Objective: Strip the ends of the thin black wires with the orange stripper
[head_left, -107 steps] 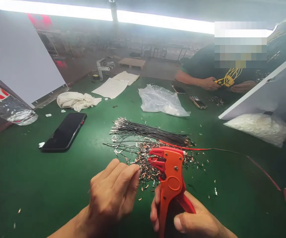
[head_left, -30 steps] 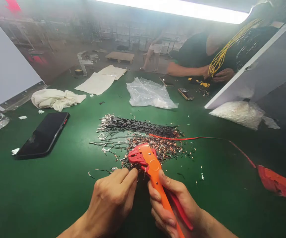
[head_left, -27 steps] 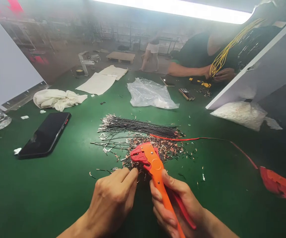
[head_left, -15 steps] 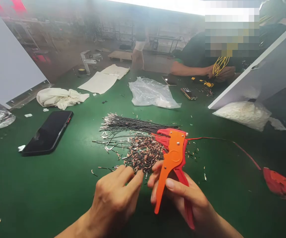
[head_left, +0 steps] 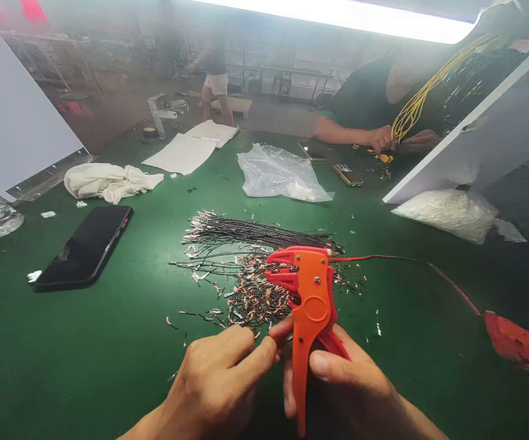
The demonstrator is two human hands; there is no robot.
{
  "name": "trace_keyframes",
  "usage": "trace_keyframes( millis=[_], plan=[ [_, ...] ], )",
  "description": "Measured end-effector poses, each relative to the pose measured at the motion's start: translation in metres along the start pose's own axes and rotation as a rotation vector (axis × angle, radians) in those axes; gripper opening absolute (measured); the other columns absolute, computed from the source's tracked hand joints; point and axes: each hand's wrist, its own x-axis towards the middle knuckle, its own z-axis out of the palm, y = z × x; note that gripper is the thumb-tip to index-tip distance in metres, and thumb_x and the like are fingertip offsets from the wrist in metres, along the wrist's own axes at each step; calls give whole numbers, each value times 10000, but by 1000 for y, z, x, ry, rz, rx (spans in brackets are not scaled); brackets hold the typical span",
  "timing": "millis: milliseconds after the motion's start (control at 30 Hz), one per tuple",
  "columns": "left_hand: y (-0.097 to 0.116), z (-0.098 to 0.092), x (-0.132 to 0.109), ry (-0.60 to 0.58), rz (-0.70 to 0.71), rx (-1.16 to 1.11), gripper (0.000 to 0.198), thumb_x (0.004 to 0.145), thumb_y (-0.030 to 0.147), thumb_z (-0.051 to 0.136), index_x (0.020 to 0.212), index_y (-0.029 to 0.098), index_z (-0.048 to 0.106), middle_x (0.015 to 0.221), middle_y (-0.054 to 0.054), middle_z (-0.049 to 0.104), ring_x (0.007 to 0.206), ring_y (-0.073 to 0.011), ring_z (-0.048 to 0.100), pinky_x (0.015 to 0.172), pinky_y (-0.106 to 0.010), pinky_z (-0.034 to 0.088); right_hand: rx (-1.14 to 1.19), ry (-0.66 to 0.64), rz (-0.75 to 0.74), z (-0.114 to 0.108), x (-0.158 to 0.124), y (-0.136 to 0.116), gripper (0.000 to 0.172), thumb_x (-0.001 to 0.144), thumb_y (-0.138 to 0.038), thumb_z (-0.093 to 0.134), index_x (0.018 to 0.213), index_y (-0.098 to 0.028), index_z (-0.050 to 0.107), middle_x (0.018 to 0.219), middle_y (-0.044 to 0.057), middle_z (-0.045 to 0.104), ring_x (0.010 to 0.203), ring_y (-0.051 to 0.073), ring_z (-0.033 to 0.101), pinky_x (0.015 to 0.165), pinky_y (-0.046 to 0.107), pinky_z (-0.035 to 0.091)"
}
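My right hand (head_left: pixel 342 382) grips the handles of an orange and red wire stripper (head_left: pixel 307 305), held upright with its jaws pointing left over a heap of short stripped wire bits (head_left: pixel 255 293). My left hand (head_left: pixel 221 382) is closed in a pinch just left of the tool, fingertips touching my right thumb; what it pinches is too small to see. Behind the heap lies a bundle of thin black wires (head_left: pixel 259 232) with bare metal ends. A red wire (head_left: pixel 383 260) runs right from the bundle.
A black phone (head_left: pixel 85 244) lies at left, a white cloth (head_left: pixel 108 181) and papers (head_left: pixel 188 150) behind it. A clear plastic bag (head_left: pixel 277 174) sits at centre back. Another person's hands (head_left: pixel 383 139) hold yellow wires at far right. A white bagged heap (head_left: pixel 447 214) lies right.
The wire stripper swung from leaning left over the heap to upright, then came nearer and leftward. My left hand drew back from the heap and now meets my right thumb.
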Motion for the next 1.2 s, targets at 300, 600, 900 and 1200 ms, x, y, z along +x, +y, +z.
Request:
trace_keyframes(
  millis=[300,600,900,1200],
  plan=[
    [-1,-4,6,-30,-30,-143,187,902,14,489,1016,128,586,615,18,520,483,-102,437,433,-223,327,28,13,29,-4,-2,5,396,866,-327,636,1194,-109,588,738,133,768,629,199,714,606,282,536],
    [-14,-16,13,19,11,40,169,856,9,562,955,140,599,655,-1,539,575,-123,418,504,-239,339,66,118,-59,-2,0,-6,266,860,-282,607,1082,-152,678,997,87,706,655,217,738,562,300,570],
    [-24,-38,21,344,-207,263,209,841,73,679,1022,176,694,650,48,553,537,-54,468,562,-189,390,62,17,20,-3,-3,-1,470,833,-292,710,1262,-149,580,840,52,692,699,211,725,628,320,554],
    [-30,-40,23,334,-184,-53,202,854,12,602,995,153,633,762,19,592,649,-69,537,586,-191,455,8,-95,78,-7,-4,-2,445,825,-318,740,1206,-125,612,804,51,689,695,159,683,659,299,524]
  ],
)
